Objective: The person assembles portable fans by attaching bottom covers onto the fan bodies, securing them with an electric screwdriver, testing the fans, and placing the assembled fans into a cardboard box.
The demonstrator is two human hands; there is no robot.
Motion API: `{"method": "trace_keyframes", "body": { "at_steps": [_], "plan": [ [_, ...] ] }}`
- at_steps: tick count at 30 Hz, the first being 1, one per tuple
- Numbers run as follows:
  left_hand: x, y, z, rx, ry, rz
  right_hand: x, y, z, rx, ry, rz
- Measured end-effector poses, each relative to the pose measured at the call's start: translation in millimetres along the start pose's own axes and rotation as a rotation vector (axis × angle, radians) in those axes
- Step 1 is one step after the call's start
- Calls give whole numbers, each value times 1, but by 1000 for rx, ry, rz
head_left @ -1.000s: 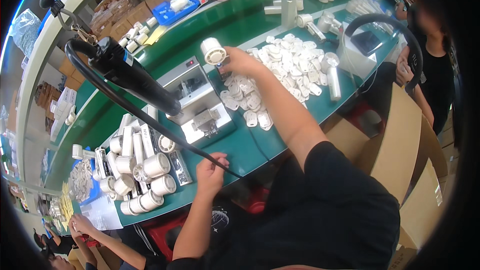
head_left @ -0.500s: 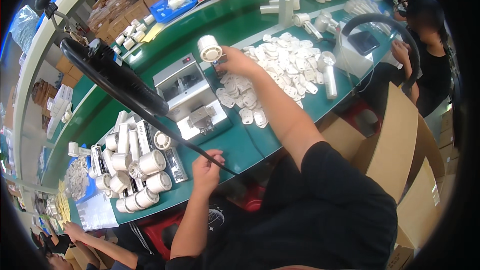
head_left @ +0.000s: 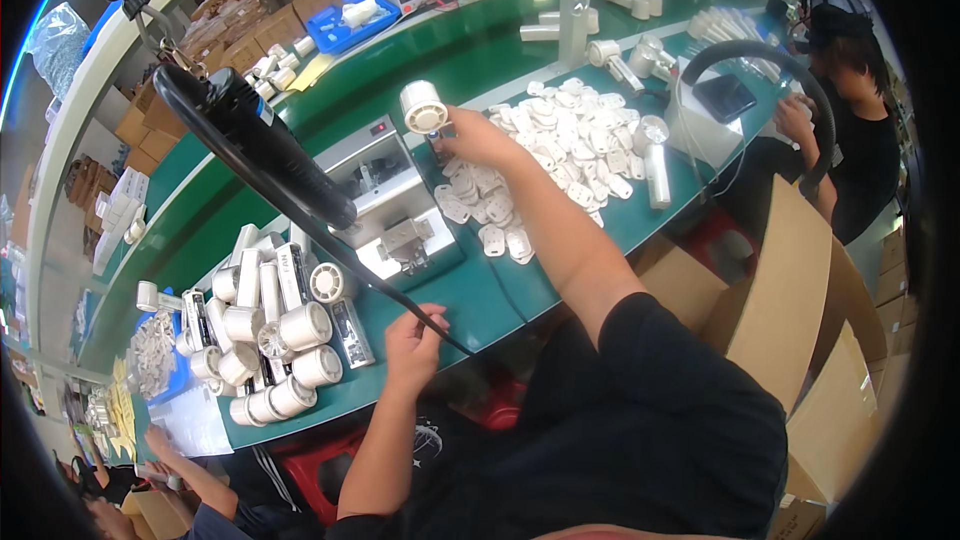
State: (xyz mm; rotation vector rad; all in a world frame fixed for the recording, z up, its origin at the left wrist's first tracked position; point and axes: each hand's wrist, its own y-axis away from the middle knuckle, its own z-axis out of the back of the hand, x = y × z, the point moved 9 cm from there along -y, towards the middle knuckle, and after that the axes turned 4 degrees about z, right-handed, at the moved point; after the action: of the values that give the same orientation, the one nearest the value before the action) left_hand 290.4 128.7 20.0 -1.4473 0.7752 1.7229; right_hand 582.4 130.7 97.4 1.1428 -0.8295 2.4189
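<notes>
In my right hand (head_left: 478, 138), a white handheld fan (head_left: 423, 106) is gripped by its narrow part, round head up, above the back right corner of a grey metal fixture (head_left: 405, 230). Loose white flat plates (head_left: 570, 140) are piled beside that hand. My left hand (head_left: 410, 345) hovers at the table's front edge with curled fingers. A black cable (head_left: 375, 285) crosses it, and whether the fingers grip the cable or something small is hidden. The cable runs from a black hanging electric screwdriver (head_left: 270, 145), whose lower end is over the fixture's left side.
Many white fans (head_left: 270, 330) lie heaped on the green table left of the fixture. Another fan (head_left: 655, 160) lies right of the plates. An open cardboard box (head_left: 780, 290) stands at my right. Co-workers sit at both sides; a curved black tube (head_left: 760, 48) arches at the right.
The hanging screwdriver has swung a little to the right, toward the fixture. My right hand still holds the fan in nearly the same place, and the left hand has barely moved.
</notes>
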Motion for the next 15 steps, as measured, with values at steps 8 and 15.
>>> {"method": "trace_keyframes", "body": {
  "at_steps": [8, 15],
  "plan": [
    [-1, -1, 1, -5, -5, -1, 1, 1, 1, -10, 5, 6],
    [-1, 1, -4, -1, 28, 22, -3, 6, 4, -6, -26, -22]
  ]
}}
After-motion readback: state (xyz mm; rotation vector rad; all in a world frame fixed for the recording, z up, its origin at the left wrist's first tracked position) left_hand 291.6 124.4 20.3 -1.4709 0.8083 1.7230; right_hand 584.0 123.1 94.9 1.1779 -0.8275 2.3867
